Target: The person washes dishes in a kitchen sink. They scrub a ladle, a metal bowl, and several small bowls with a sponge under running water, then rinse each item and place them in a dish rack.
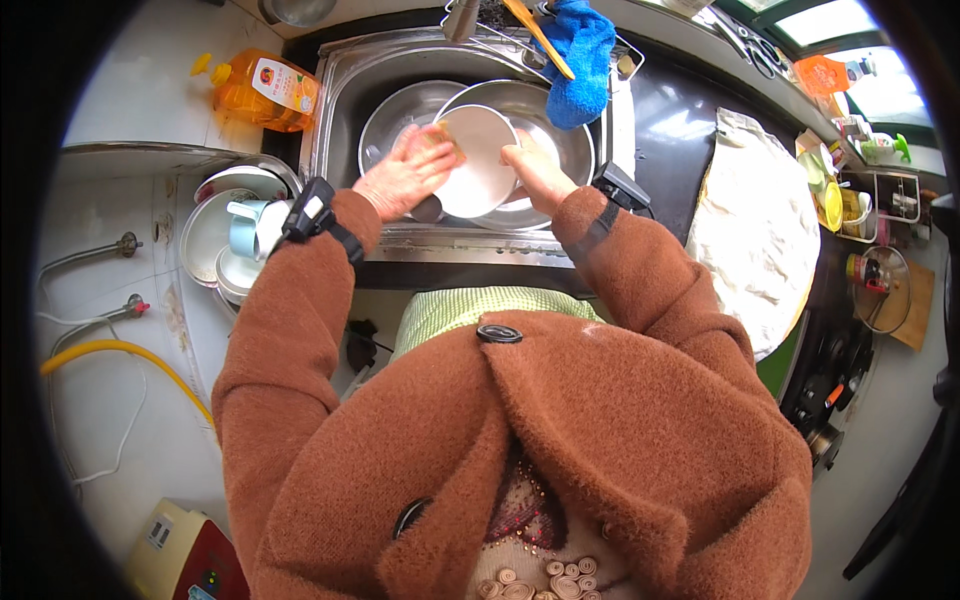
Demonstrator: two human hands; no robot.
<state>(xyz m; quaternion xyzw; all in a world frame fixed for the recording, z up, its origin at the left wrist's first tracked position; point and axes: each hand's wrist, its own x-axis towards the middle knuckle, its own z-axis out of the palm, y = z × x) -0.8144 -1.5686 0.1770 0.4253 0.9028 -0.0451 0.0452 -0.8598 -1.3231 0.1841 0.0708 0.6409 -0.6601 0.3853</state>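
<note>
My right hand [538,174] grips the right rim of a white bowl [484,176], thumb over the edge, and tilts it towards me. Against the bowl's left inner side my left hand [411,171] presses a yellowish scouring pad [450,141]; hand and pad are blurred. Beneath the bowl are two steel basins, a left one [390,112] and a right one [576,150], overlapping in the stainless steel sink [345,97]. A dark rounded thing [426,210], only partly visible, lies below my left hand.
Behind the sink hang a blue cloth [581,71] and a wooden utensil [540,37] near the faucet [460,21]. An orange detergent bottle [266,90] stands left, above stacked bowls [202,240] and a light-blue cup [244,229]. A white cloth [750,240] covers a board on the right.
</note>
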